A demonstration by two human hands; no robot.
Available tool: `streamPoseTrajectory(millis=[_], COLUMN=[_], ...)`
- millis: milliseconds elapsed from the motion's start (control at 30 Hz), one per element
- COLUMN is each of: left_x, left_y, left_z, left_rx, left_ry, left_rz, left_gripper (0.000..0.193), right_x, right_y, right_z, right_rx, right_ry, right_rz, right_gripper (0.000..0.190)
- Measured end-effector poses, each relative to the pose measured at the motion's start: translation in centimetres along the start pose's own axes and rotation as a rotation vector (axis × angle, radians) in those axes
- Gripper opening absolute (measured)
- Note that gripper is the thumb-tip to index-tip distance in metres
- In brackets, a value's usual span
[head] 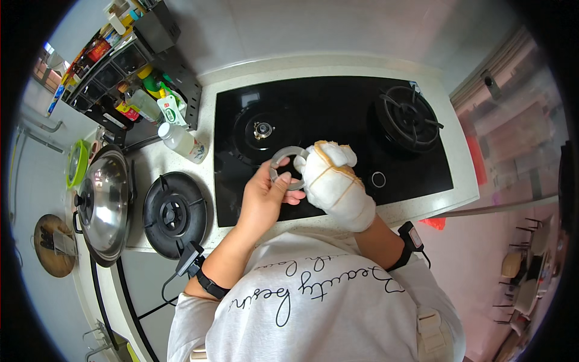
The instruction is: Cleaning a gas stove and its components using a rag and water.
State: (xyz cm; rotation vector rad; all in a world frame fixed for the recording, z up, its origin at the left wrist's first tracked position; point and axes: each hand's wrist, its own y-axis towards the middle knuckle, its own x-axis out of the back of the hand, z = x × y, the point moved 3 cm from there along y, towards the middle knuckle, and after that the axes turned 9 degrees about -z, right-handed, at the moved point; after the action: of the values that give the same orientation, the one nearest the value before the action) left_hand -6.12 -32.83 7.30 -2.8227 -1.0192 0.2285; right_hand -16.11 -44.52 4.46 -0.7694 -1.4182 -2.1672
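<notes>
My left hand (264,194) grips a grey metal ring (289,150), with the thumb and fingers around its left and lower side. A white cloth mitt (337,192) with tan seams covers my right hand (328,174). It pinches the ring's right edge, the mitt's thumb inside the ring and the rest outside. Both hands are above the front of a black glass gas hob (316,113). Behind them on the left, an uncovered burner (263,130) shows its metal centre.
A black pan support (174,217) lies on the left counter, near a lidded wok (106,203). Another support (409,118) sits on the right burner. A white-capped bottle (183,142) stands beside a rack (169,77) of condiments. A glass panel (511,135) borders the right side.
</notes>
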Motion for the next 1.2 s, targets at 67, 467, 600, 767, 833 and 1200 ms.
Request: streamPoseTrajectory(millis=[67, 467, 600, 767, 833, 1200], left_x=[0.5, 10.7, 11.9, 13.6, 14.2, 16.8], left_y=[-0.5, -3.7, -5.7, -7.3, -7.4, -8.4], left_z=[0.3, 2.8, 3.9, 4.6, 4.6, 5.5], left_rx=[-0.079, -0.032, 0.011, 0.013, 0.017, 0.066], left_ry=[0.122, -0.061, -0.072, -0.077, -0.096, -0.130], left_rz=[0.004, -0.413, -0.470, -0.536, -0.548, -0.608], left_gripper=[0.031, 0.032, 0.031, 0.031, 0.031, 0.030], right_x=[0.8, -6.4, -10.4, -10.4, -10.2, -10.8], right_y=[-0.1, 1.3, -0.3, -2.0, -1.1, -6.3], right_z=[0.5, -11.9, -11.2, -5.9, -4.5, 4.9], right_rx=[-0.024, -0.320, -0.456, -0.299, -0.336, -0.060], right_ry=[0.041, 0.180, 0.196, -0.201, -0.358, -0.027], right_rz=[0.021, -0.188, -0.077, 0.852, 0.978, 0.488], right_gripper=[0.026, 0.017, 0.021, 0.080, 0.080, 0.054])
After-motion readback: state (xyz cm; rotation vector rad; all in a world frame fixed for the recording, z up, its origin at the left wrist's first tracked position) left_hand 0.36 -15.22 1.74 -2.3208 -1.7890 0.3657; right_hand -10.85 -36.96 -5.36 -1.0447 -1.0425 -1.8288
